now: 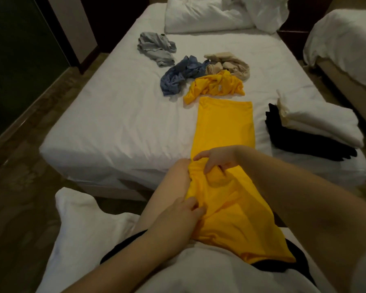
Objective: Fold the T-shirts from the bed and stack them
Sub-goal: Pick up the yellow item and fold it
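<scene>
A yellow T-shirt, folded into a long strip, runs from the white bed down over my knees into my lap. My right hand pinches its collar end near the bed's edge. My left hand grips the strip's left edge lower down, on my thigh. Behind it lie crumpled shirts: a second yellow one, a blue one, a beige one and a grey one. At the right sits a stack of folded shirts, white ones on black ones.
White pillows and a bunched duvet fill the head of the bed. A second bed stands at the far right across a narrow gap. I sit on white bedding facing the bed. Dark floor lies to the left.
</scene>
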Tool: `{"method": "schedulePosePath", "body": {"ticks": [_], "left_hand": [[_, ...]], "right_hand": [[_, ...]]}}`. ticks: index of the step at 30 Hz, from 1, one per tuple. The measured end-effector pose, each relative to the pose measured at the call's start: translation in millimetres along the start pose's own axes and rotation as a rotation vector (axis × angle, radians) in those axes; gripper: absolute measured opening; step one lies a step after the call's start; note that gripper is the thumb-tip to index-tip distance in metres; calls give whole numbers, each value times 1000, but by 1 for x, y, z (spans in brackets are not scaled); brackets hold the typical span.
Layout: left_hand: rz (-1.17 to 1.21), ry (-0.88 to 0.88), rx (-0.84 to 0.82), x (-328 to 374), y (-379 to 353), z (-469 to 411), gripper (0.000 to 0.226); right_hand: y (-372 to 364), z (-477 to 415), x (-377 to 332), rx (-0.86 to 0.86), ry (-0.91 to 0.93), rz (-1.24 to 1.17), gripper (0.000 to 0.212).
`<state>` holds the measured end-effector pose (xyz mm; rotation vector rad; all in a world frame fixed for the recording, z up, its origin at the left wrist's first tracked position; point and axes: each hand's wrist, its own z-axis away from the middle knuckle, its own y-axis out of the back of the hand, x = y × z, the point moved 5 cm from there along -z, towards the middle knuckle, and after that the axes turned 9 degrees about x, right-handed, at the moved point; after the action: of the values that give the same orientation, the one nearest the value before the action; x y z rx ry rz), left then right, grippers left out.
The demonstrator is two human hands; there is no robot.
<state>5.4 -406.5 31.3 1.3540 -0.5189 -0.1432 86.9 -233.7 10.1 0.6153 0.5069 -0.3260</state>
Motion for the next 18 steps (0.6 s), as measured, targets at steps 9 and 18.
{"method": "schedulePosePath", "body": {"ticks": [9, 18], "left_hand": [[124, -242, 153, -24, 15, 26, 48], [-58, -427, 170, -42, 16, -3, 50]], "right_hand": [[-8, 106, 58, 740, 477, 477, 52], [-61, 205, 164, 595, 613, 157, 62]]}}
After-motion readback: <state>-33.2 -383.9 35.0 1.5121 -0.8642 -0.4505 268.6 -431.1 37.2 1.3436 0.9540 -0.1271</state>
